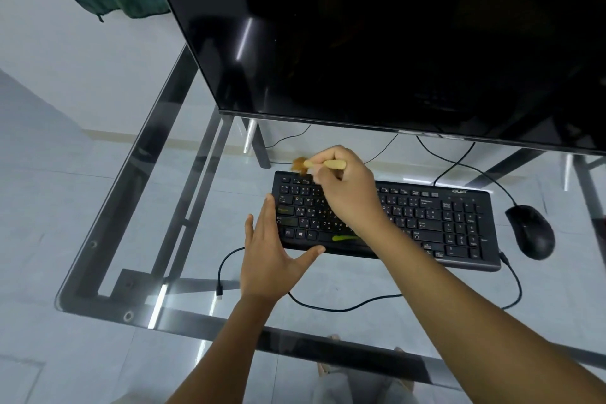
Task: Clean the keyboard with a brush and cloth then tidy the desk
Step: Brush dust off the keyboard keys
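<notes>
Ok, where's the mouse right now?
In the head view the mouse sits on the glass desk at the far right, just beside the right end of the keyboard.

Right hand (pixel 344 187): grips brush (pixel 323 165) over keyboard (pixel 426 216) top-left keys.
Left hand (pixel 272 252): flat, fingers straight, at keyboard's left edge.
Mouse (pixel 531 231): right of keyboard.

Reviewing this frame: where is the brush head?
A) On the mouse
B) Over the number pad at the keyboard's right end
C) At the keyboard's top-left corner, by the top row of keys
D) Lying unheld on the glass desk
C: the right hand holds the brush with its bristles pointing left, at the top-left corner of the keyboard, far from the number pad and the mouse.
</notes>
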The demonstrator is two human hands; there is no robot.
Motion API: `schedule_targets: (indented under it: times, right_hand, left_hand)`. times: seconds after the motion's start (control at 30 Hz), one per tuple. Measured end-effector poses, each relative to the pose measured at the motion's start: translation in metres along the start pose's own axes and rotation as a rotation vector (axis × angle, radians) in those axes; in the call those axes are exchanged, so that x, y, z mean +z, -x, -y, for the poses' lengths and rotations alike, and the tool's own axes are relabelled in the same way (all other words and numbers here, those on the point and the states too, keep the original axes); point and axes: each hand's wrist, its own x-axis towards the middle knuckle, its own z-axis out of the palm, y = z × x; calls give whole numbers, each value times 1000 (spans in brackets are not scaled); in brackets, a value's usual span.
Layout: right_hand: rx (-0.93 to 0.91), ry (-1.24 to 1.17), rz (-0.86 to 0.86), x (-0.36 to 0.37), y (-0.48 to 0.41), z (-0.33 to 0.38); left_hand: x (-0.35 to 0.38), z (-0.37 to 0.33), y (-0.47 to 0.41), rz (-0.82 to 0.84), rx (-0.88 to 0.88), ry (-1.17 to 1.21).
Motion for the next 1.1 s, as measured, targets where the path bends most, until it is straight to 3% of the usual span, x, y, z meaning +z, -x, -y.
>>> schedule_targets:
  times: [0.1, 0.2, 0.23, 0.3, 0.37, 0.43, 0.5, 0.57, 0.63, 0.73, 0.8, 0.9, 0.93, 1.0, 1.03, 1.1]
  right_hand:
    - [167, -27, 207, -4, 6, -2]
    - [27, 109, -30, -7, 8, -6]
    - [31, 59, -46, -10, 9, -8]
    - [146, -74, 96, -15, 11, -7]
    - [147, 14, 170, -21, 17, -10]
    - [31, 162, 17, -29, 19, -16]
    - [34, 93, -63, -40, 19, -18]
    - [174, -72, 83, -50, 21, -19]
    - [224, -29, 227, -57, 26, -20]
    - [82, 162, 5, -66, 30, -25]
    - [69, 74, -42, -74, 32, -26]
    - [194, 23, 202, -83, 39, -26]
    - [162, 108, 190, -86, 40, -29]
    - [15, 312, -48, -94, 42, -33]
    - [-24, 318, -151, -99, 43, -33]
    - [11, 201, -117, -111, 45, -37]
  left_hand:
    - [-1, 0, 1, -3, -9, -6]
    - [0, -1, 0, 6, -3, -4]
    - [0, 0, 0, 5, -2, -3]
    - [0, 1, 1, 3, -5, -9]
    - [1, 1, 1, 11, -2, -15]
    - [1, 3, 1, 15, -4, -6]
    - [1, 4, 0, 17, -10, 3]
    - [2, 4, -1, 23, -3, 0]
    - [3, 6, 0, 24, -4, 3]
    - [4, 7, -1, 48, -1, -19]
    - [5, 4, -2, 82, 11, -90]
    - [4, -11, -3, 127, 62, -219]
    - [5, -18, -5, 138, 89, -244]
    - [8, -35, -10, 161, 131, -260]
    - [11, -44, -13, 174, 144, -261]
    - [17, -58, -17, 206, 175, -281]
